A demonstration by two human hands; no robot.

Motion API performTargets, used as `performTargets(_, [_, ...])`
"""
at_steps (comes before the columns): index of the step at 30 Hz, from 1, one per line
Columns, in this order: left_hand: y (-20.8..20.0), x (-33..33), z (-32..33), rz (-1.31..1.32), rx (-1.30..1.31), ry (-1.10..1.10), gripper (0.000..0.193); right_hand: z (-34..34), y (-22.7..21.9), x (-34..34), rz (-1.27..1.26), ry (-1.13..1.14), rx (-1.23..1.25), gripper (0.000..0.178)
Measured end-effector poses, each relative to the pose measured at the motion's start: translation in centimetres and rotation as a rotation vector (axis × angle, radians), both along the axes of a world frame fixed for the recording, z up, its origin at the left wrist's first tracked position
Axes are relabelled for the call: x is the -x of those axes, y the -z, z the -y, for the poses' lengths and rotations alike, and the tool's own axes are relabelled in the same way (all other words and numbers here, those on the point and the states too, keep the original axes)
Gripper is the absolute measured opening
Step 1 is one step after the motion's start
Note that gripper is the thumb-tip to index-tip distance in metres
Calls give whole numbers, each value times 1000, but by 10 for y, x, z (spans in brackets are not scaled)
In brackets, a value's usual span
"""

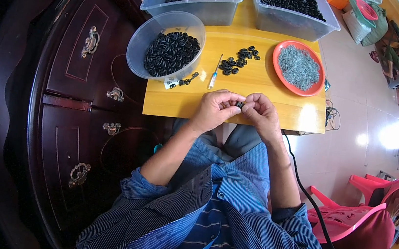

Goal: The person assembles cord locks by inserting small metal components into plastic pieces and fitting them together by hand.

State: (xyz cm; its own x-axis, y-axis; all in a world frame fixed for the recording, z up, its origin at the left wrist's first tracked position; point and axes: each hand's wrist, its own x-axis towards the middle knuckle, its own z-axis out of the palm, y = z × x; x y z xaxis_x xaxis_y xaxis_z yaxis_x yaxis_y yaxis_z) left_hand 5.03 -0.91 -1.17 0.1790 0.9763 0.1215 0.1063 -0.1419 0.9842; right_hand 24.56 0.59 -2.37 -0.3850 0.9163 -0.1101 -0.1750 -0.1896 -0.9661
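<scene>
Pinching a small black part (239, 104) over the table (181, 108), the left hand (216, 108) and right hand (263, 116) meet, fingertips almost closed; that part seems mid-work; beyond lie a thin-shafted tool (213, 81), loose black pieces (240, 62), a red plate (306, 92) of clear bits (298, 67) and a round tub (137, 43), then two bins (222, 14), containers well filled; plenty seems left; which are done, I cannot tell.
</scene>
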Motion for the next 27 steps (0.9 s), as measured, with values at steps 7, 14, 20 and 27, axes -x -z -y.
performTargets(7, [-14, 7, -5, -88, -22, 57, 27, 1, -3, 1, -30, 8, 139, 16])
performTargets(14, [-23, 9, -7, -179, -79, 145, 31, -1, -1, -2, -39, -67, 248, 18])
performTargets(20, [-39, -11, 1, -485, -254, -114, 46, 0, -3, 7, -181, 6, 345, 18])
performTargets(27, [-27, -17, 0, -664, -473, -183, 28, 1, -6, 10, -261, 52, 368, 16])
